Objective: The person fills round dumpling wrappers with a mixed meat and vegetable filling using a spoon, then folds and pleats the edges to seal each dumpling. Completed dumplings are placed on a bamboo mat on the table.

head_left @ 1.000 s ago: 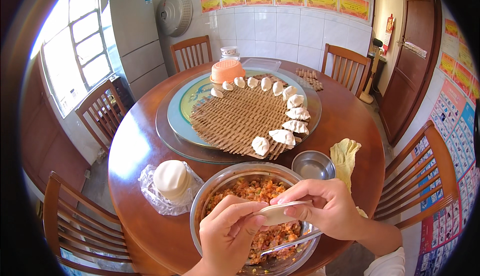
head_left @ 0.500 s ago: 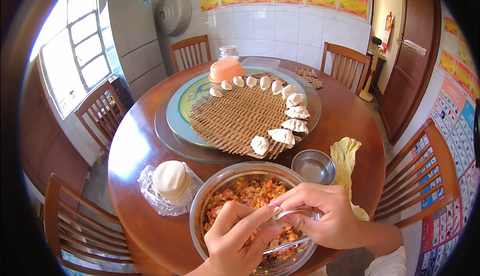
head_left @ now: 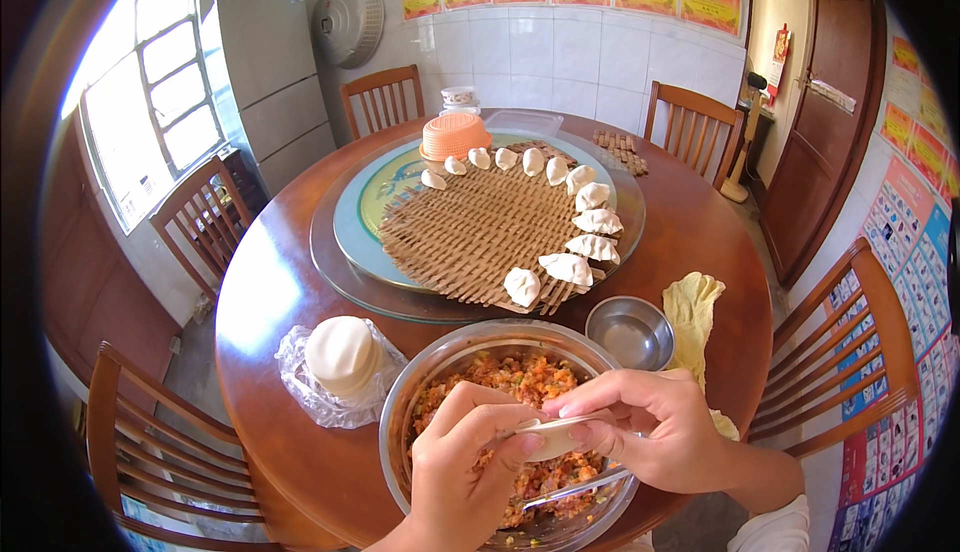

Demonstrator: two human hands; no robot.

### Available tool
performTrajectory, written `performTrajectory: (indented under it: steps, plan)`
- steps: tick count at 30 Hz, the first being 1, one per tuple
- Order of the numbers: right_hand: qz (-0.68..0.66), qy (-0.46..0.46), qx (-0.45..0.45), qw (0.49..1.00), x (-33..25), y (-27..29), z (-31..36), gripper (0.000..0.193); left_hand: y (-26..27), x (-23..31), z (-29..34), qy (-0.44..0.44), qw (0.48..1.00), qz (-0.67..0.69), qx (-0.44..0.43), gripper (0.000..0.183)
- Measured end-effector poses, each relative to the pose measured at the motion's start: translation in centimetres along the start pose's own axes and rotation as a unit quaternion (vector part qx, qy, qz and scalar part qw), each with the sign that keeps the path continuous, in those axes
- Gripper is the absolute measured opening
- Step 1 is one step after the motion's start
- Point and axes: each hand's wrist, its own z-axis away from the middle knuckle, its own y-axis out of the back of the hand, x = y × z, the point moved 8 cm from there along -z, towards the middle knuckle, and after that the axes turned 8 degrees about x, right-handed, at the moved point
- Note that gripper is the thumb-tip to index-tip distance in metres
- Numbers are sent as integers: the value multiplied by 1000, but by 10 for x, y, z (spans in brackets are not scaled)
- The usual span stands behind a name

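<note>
Between my two hands a folded white dumpling point(head_left: 556, 439) is pinched above the filling bowl. My left hand point(head_left: 468, 452) grips its left end between thumb and fingers. At the other end, my right hand point(head_left: 650, 430) presses the wrapper edge with thumb and fingertips. Below them is a large steel bowl point(head_left: 396, 432) of orange-red minced filling point(head_left: 500, 377), with a metal utensil handle point(head_left: 580, 487) resting in it. To the left, a stack of round dumpling wrappers point(head_left: 342, 355) sits on clear plastic. Finished dumplings point(head_left: 566, 268) curve along the edge of a woven mat point(head_left: 470, 232).
A small steel bowl point(head_left: 630, 333) stands right of the filling bowl, beside a pale yellow cloth-like piece point(head_left: 692, 317). The mat lies on a glass turntable point(head_left: 345, 242) with an orange plastic basket point(head_left: 455, 137) at its back. Wooden chairs point(head_left: 850, 342) surround the round table point(head_left: 270, 392).
Both hands have shifted their pinch along the dumpling, and more of its pale side now shows between them. The utensil handle is more exposed.
</note>
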Motion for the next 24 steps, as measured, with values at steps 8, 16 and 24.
performTrajectory:
  steps: [8, 16, 24]
  plan:
    - [149, 164, 23, 975, -22, -3, 4, 21, 3, -1, 2, -27, 997, -49, 56, 11]
    - [140, 182, 123, 966, -21, 4, 5, 19, -5, 23, 4, -126, 984, -124, 32, 16]
    - [180, 182, 89, 963, -26, 5, 6, 18, 1, 21, 1, -147, 977, -153, 36, 12]
